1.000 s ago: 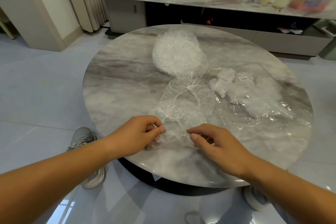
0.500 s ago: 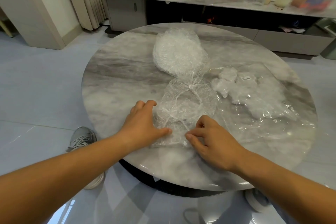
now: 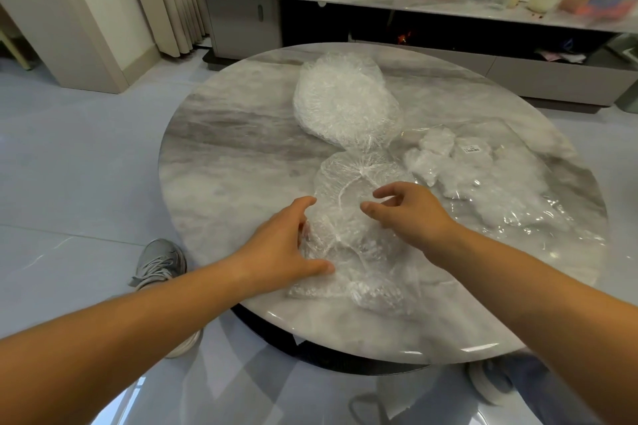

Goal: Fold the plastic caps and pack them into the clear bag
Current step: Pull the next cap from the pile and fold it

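Note:
A crumpled clear plastic cap (image 3: 348,241) lies spread on the near part of the round marble table (image 3: 234,155). My left hand (image 3: 286,245) rests on the cap's left edge, with straight fingers and the thumb pressing the plastic. My right hand (image 3: 411,214) hovers over the middle of the cap with loosely curled fingers and holds nothing. Behind the cap sits a heap of more caps (image 3: 345,103). The clear bag (image 3: 518,203) lies flat to the right, with folded white caps (image 3: 435,155) showing at its far-left end.
The table's near edge is just below my forearms. My grey shoes (image 3: 158,262) stand on the glossy floor beside the table's dark base. A low cabinet (image 3: 379,0) behind the table carries a blue bin and assorted items.
Both hands have moved forward from the cap's near edge. The left hand went from pinching to lying flat on the left side. The right hand lifted off and now hovers over the middle.

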`<action>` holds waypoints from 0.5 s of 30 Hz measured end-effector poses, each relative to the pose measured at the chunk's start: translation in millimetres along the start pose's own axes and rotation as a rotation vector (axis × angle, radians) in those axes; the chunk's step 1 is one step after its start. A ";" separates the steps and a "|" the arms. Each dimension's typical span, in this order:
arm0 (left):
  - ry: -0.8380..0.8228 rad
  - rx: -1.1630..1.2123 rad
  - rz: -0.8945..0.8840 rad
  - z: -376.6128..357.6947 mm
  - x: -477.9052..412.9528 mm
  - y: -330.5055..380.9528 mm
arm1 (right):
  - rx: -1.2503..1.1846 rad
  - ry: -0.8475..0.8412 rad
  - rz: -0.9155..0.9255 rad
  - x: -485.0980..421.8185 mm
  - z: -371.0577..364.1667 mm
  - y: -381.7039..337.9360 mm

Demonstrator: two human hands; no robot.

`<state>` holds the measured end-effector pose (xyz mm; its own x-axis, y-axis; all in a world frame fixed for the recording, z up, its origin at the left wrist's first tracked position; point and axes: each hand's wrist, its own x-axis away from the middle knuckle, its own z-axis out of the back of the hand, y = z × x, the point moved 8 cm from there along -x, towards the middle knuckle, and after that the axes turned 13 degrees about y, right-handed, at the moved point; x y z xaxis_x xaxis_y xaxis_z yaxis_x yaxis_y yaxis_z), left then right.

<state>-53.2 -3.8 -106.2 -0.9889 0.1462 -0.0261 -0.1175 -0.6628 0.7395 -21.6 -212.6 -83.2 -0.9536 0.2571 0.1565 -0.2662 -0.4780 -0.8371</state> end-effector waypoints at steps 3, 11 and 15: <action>-0.006 0.029 0.000 1.0 1.3 0.3 | -0.080 -0.056 -0.046 1.3 -4.1 2.8; -0.019 0.012 -0.036 3.9 3.8 9.3 | -0.145 -0.137 0.133 27.3 3.5 -20.7; -0.091 0.039 -0.030 5.8 2.7 9.6 | 0.020 -0.134 0.456 53.2 4.1 -26.2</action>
<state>-56.5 -5.4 -95.3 -0.9725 0.2324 0.0112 -0.1413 -0.6280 0.7653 -65.9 -189.9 -50.8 -0.9832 -0.0923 -0.1574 0.1824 -0.5334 -0.8260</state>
